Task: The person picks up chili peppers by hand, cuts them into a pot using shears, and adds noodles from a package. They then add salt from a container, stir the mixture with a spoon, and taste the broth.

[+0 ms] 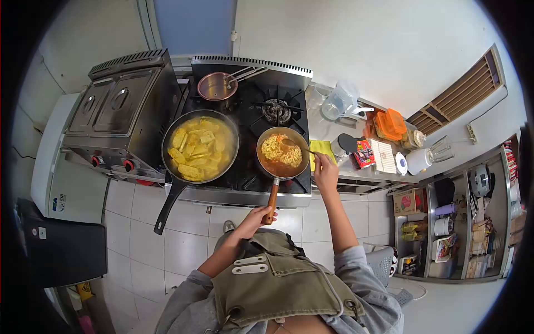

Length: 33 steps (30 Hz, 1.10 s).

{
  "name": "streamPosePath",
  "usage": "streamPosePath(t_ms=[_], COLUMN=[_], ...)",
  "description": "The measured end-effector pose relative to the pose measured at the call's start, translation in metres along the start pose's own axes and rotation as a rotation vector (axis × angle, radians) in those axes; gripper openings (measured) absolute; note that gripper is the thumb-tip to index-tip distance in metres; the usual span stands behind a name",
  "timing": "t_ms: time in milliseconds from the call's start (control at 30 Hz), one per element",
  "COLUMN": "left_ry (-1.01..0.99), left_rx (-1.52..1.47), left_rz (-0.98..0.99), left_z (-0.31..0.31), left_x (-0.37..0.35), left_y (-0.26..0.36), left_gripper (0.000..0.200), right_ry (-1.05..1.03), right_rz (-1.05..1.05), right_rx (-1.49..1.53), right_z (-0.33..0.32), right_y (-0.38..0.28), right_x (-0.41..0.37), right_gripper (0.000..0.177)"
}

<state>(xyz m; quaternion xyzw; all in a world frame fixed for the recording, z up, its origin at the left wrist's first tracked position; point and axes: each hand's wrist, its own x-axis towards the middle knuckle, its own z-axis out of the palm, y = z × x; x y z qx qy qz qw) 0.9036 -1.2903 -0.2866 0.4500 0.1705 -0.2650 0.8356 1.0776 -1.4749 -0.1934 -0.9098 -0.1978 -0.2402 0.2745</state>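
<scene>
My left hand [250,224] is wrapped round the wooden handle of a saucepan [273,197] on the front right burner. Inside the pan, instant noodles [272,148] sit in reddish-brown broth. My right hand [326,171] grips the thin handle of a spoon [306,149], whose far end reaches into the noodles. Left of the saucepan, a large black frying pan [171,195] holds yellow pieces in yellowish liquid, its handle pointing toward me. Behind these, a small copper-coloured pot [214,87] with metal utensils leaning in it stands at the back of the stove [250,122].
A yellow cloth [321,148], a black-lidded jar [346,145], a red packet [364,154], clear jugs [339,102], orange containers [390,123] and a blender [425,158] occupy the right counter. Shelves [467,222] hold goods at far right. A steel double-lidded appliance [122,111] stands left.
</scene>
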Motion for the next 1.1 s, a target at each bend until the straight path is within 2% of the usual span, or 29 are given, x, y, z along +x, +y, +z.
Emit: streamPosePath(t_ms=[100, 167, 333, 400, 533, 667, 867, 933, 967, 1067, 1100], left_ry=[-0.004, -0.016, -0.016, -0.013, 0.004, 0.012, -0.003, -0.004, -0.003, -0.010, -0.009], left_rx=[-0.012, -0.015, -0.019, -0.031, -0.018, -0.031, -0.019, -0.014, -0.008, -0.025, -0.026], left_rz=[-0.016, -0.012, 0.003, 0.004, 0.005, 0.009, 0.034, 0.031, 0.029, 0.023, 0.023], left_z=[-0.001, -0.003, -0.002, -0.002, -0.001, -0.002, -0.008, -0.008, -0.007, -0.008, -0.008], left_x=[0.000, 0.001, 0.000, 0.000, -0.001, -0.001, 0.000, -0.001, -0.001, -0.001, -0.001], left_y=[0.000, -0.002, -0.003, -0.002, -0.002, -0.002, -0.003, -0.003, -0.002, -0.002, -0.002], left_gripper=[0.035, 0.035, 0.036, 0.036, 0.036, 0.036, 0.037, 0.037, 0.037, 0.037, 0.037], right_ry=[-0.049, -0.157, -0.143, -0.051, -0.019, -0.056, -0.054, -0.115, -0.109, -0.199, -0.169], right_rz=[0.081, 0.154, 0.126, 0.100, 0.067, 0.027, 0.015, 0.194, 0.202, 0.391, 0.389], right_rx=[0.096, 0.118, 0.006, -0.015, -0.048, -0.070, 0.145, 0.311, 0.357, 0.311, 0.253], right_z=[-0.013, -0.017, 0.002, 0.011, 0.024, 0.024, -0.005, -0.005, 0.005, 0.017, 0.020], right_y=[-0.001, -0.002, 0.020, 0.023, 0.027, 0.020, -0.015, -0.018, -0.011, -0.001, 0.002], right_x=[-0.021, -0.033, -0.038, -0.027, -0.005, 0.007, -0.003, -0.014, -0.020, -0.031, -0.031], right_gripper=[0.012, 0.013, 0.013, 0.013, 0.012, 0.011, 0.017, 0.017, 0.017, 0.019, 0.020])
